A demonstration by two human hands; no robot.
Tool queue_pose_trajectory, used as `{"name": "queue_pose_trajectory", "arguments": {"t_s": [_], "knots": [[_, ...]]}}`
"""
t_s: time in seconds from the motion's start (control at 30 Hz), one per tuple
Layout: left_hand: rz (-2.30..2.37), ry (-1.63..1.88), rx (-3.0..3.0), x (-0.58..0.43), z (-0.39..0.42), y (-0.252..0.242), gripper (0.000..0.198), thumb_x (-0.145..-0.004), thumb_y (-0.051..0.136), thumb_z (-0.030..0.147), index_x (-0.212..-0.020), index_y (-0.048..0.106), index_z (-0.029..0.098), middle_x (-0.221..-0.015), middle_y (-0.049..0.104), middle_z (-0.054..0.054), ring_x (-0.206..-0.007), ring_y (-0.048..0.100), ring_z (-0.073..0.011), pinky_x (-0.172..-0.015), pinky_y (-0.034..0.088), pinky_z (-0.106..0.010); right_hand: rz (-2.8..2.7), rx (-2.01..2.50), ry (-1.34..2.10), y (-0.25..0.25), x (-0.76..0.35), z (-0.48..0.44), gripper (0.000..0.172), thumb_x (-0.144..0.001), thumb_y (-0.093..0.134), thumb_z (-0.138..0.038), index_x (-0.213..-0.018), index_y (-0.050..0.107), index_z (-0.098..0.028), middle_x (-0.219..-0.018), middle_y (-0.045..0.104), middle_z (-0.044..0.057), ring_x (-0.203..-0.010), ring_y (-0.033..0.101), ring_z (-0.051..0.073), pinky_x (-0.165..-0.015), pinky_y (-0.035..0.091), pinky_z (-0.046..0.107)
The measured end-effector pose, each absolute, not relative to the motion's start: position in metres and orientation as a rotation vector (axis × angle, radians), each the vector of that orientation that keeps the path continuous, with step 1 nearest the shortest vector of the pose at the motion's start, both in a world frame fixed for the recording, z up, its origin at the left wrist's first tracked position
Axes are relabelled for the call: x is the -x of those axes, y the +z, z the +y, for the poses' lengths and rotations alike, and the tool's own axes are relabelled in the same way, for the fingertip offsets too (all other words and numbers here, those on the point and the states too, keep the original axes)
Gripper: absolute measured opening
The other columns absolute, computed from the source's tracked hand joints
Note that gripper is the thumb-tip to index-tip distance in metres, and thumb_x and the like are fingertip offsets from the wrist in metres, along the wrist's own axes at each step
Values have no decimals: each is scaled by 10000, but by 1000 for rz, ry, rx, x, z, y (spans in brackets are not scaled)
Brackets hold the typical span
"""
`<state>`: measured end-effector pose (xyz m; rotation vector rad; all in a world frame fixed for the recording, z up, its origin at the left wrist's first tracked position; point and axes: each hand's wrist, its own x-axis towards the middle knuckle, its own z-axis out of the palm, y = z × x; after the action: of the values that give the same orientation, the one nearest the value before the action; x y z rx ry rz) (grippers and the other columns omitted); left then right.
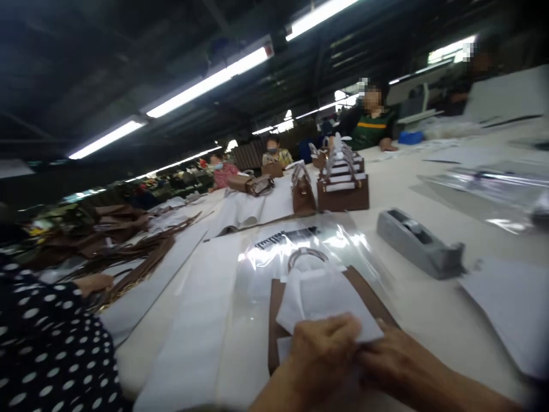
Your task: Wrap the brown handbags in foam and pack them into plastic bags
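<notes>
A brown handbag point(277, 309) lies flat in front of me, its handle point(306, 252) pointing away. White wrapping paper point(315, 289) covers much of the bag's front and the base of the handle. My left hand point(323, 346) is closed on the paper's near edge, thumb and fingers pressed together. Close beside it, my right hand point(392, 355) is also closed at the paper's right corner, its fingertips partly hidden. Beneath the bag's far end spreads a clear plastic bag point(257, 274) with dark print.
A grey tape dispenser point(420, 243) stands to the right, near white sheets point(510, 309). Finished-looking brown handbags point(343, 197) stand further back. Brown straps point(146, 263) lie left, by a person in a polka-dot sleeve point(47, 337). Several people sit across the table; clear plastic point(493, 189) lies far right.
</notes>
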<state>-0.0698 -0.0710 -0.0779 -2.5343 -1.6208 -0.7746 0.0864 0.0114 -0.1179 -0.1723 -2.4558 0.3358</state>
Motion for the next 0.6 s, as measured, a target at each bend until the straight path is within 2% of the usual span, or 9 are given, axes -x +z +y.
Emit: {"name": "queue_pose_trajectory", "arguments": {"t_s": [0.07,0.1,0.2,0.23,0.37,0.43,0.47,0.53,0.6], "knots": [[-1576,-822,2500,71,-68,-80,259,-861,445,207,-1106,525,184,-1057,640,-46,-896,624,-151,-744,509,-229,-2426,264,322,-115,-101,6,118,-781,578,-301,-725,632,-212,-763,655,7,-884,597,179,-995,357,359],[-1547,-829,2491,72,-66,-80,287,-861,454,207,-1143,506,191,-1108,620,-46,-928,617,-157,-767,509,-242,-2403,343,303,-114,-107,5,164,-747,623,-357,-797,633,-201,-861,652,28,-977,561,209,-1026,308,405],[-1493,-792,2457,75,-64,-81,298,-861,457,195,-1154,507,196,-1121,617,-37,-891,629,-160,-740,524,-253,-2320,687,358,-109,-118,3,569,-638,685,-493,-1069,563,-143,-1206,498,136,-1185,399,280,-1014,313,438],[-1474,-784,2445,76,-65,-81,290,-861,457,198,-1146,515,192,-1116,620,-38,-864,635,-157,-721,527,-251,-2282,799,443,-106,-120,3,595,-636,682,-495,-1090,543,-137,-1276,427,150,-1213,366,277,-1001,335,416],[-1395,-792,2377,76,-67,-85,272,-854,483,200,-1119,541,177,-1105,627,-49,-785,644,-147,-666,525,-236,-2153,1019,899,-94,-119,6,291,-685,649,-391,-858,550,-178,-1388,286,89,-1264,302,248,-992,335,357],[-1365,-768,2348,77,-66,-88,282,-846,503,199,-1124,542,177,-1112,624,-50,-752,643,-148,-628,519,-235,-2107,1032,1071,-88,-116,10,238,-665,660,-340,-780,535,-173,-1392,281,83,-1274,279,261,-990,319,359],[-1348,-757,2334,78,-66,-89,287,-843,509,200,-1127,541,177,-1116,621,-51,-735,641,-148,-605,513,-236,-2084,1044,1129,-86,-115,13,217,-656,663,-313,-759,538,-168,-1378,303,86,-1265,290,266,-986,314,359],[-1314,-745,2310,78,-64,-89,286,-843,515,206,-1126,543,173,-1115,621,-57,-697,635,-143,-569,498,-233,-2047,1066,1185,-84,-112,18,153,-660,643,-270,-715,549,-162,-1259,433,89,-1172,404,259,-939,344,345],[-1289,-748,2295,77,-62,-85,268,-844,519,207,-1107,553,162,-1102,627,-68,-682,631,-138,-557,485,-227,-2031,1060,1203,-85,-110,21,112,-687,605,-254,-671,545,-161,-1025,542,62,-950,527,208,-813,402,301]]}}
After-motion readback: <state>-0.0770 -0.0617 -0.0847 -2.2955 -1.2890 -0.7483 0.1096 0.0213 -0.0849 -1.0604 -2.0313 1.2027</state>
